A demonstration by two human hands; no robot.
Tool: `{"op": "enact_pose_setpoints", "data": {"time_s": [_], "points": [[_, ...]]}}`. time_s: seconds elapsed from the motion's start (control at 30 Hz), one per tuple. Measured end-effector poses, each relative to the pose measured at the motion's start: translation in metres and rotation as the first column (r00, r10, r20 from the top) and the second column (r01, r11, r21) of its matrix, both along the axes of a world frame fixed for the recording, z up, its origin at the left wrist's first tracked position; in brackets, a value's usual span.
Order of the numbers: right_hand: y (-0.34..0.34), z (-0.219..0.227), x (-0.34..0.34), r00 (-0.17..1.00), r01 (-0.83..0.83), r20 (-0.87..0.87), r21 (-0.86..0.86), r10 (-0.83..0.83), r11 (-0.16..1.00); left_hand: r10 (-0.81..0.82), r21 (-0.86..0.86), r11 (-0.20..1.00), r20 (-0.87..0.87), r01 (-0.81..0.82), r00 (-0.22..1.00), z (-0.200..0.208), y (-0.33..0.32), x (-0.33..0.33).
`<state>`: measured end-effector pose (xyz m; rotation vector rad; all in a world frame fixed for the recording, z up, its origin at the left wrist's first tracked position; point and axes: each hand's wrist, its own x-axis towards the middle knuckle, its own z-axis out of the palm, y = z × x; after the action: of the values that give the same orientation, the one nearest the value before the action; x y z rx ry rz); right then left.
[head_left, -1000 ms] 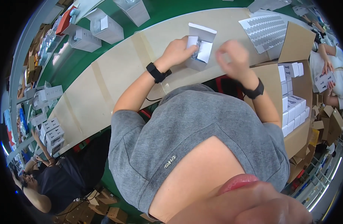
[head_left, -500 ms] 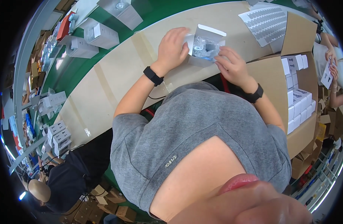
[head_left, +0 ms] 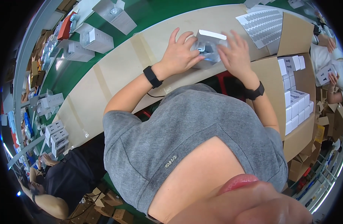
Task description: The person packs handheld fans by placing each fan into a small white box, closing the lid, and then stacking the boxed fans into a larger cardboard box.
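An open white carton [head_left: 212, 34] stands on the beige tabletop [head_left: 115, 71] in front of me, its lid flap up at the far side. Inside lies an item in clear plastic wrap [head_left: 212, 56], partly grey and blue; its kind cannot be made out. At the carton's left side is my left hand [head_left: 179, 52], fingers spread and thumb reaching toward the opening. My right hand [head_left: 235, 54] is at the right side with fingers apart, slightly blurred, the thumb close to the plastic. Neither hand grips anything that I can see.
A large cardboard box [head_left: 266, 76] at right holds several small white cartons [head_left: 298, 102]. A label sheet [head_left: 261, 26] lies at the far right. Open white cartons [head_left: 98, 39] stand on the green surface at left. A co-worker [head_left: 68, 179] is at lower left, another person [head_left: 330, 71] at far right.
Both hands have shifted at the carton: my left fingers have spread, and my right hand has lifted and opened. The co-worker at lower left has leaned over.
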<state>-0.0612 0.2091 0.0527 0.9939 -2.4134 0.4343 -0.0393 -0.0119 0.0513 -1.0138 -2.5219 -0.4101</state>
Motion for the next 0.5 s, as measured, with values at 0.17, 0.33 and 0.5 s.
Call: {"op": "enact_pose_setpoints", "data": {"time_s": [0.17, 0.33, 0.5], "points": [[-0.006, -0.027, 0.034, 0.918, 0.172, 0.396, -0.323, -0.032, 0.931, 0.116, 0.001, 0.993, -0.015, -0.116, 0.993, -0.007, -0.003, -0.007], [-0.020, -0.028, 0.067, 0.760, 0.244, 0.649, -0.331, 0.032, 0.911, 0.178, -0.014, 0.984, 0.035, -0.177, 0.983, -0.002, -0.001, -0.016], [-0.007, 0.012, 0.031, 0.910, 0.223, 0.399, -0.236, -0.114, 0.946, 0.155, -0.311, 0.941, 0.045, -0.134, 0.987, 0.007, 0.015, -0.015]]}}
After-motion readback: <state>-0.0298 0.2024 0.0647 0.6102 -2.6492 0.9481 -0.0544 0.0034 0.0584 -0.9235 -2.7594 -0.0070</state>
